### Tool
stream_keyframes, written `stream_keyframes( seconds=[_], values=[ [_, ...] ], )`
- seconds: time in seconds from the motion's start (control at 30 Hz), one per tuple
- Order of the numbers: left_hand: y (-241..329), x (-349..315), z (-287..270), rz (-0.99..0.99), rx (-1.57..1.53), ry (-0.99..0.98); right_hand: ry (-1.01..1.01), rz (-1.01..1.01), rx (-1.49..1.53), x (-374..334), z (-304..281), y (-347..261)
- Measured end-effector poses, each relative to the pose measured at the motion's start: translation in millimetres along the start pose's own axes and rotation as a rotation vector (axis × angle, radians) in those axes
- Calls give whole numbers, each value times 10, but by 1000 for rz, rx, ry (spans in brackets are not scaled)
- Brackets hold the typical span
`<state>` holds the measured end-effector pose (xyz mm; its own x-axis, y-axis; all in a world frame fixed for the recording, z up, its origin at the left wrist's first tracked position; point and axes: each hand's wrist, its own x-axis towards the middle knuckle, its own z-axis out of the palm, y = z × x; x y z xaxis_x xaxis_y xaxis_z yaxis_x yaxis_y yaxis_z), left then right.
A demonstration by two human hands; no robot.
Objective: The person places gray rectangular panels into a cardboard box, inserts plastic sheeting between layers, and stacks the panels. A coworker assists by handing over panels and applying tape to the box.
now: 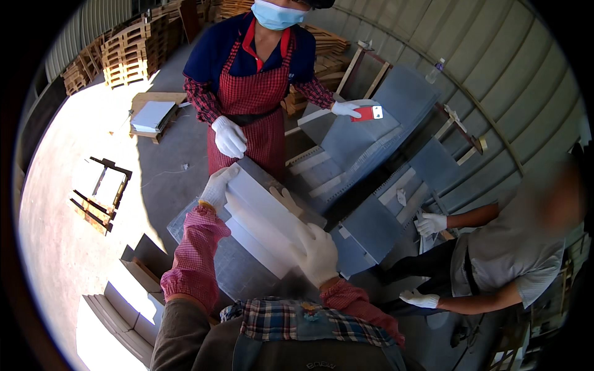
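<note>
While both gloved hands are on it, a long white panel point(263, 213) lies slantwise over a grey worktable point(232, 278), with white layers overlapping along its length. Left hand point(218, 187): at the panel's far left corner, fingers closed on the edge. Right hand point(318, 255): at the near right end, motion-blurred, fingers partly spread over the panel; cannot tell if they pinch it. Pale glove-like item point(286, 201) just beyond the panel's right edge, partly hidden.

Containers: open cartons point(147, 267) left of the table, near the person's left sleeve, insides too dark to read; more folded cardboard point(114, 321) stands below them in the sun. Clear bottle point(435, 71) with a purple cap stands by the wall, fill unclear.

Across the table, a masked co-worker point(253, 117) in a red checked apron holds a red-and-white flat item point(367, 114) in one gloved hand. At right, a second co-worker point(495, 253) in grey, both gloves low, beside grey-covered stands point(374, 232).

Farther left: a low pallet bearing white sheets point(153, 115), another with a pale sheet point(110, 185), and stacked wooden pallets point(127, 52) behind.
</note>
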<state>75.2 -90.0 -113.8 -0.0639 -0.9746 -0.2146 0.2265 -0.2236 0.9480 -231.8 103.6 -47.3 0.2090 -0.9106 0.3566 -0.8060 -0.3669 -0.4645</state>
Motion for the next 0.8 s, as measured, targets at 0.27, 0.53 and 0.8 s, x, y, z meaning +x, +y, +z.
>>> stream_keyframes(
  seconds=[0.27,0.53,0.8],
  values=[
    [28,17,-29,51,-7,56,21,21,-23,-21,187,-24],
    [2,73,-11,51,-28,98,138,32,158,-143,281,153],
    [-26,137,31,30,-63,115,117,454,807,-603,733,552]
  ],
)
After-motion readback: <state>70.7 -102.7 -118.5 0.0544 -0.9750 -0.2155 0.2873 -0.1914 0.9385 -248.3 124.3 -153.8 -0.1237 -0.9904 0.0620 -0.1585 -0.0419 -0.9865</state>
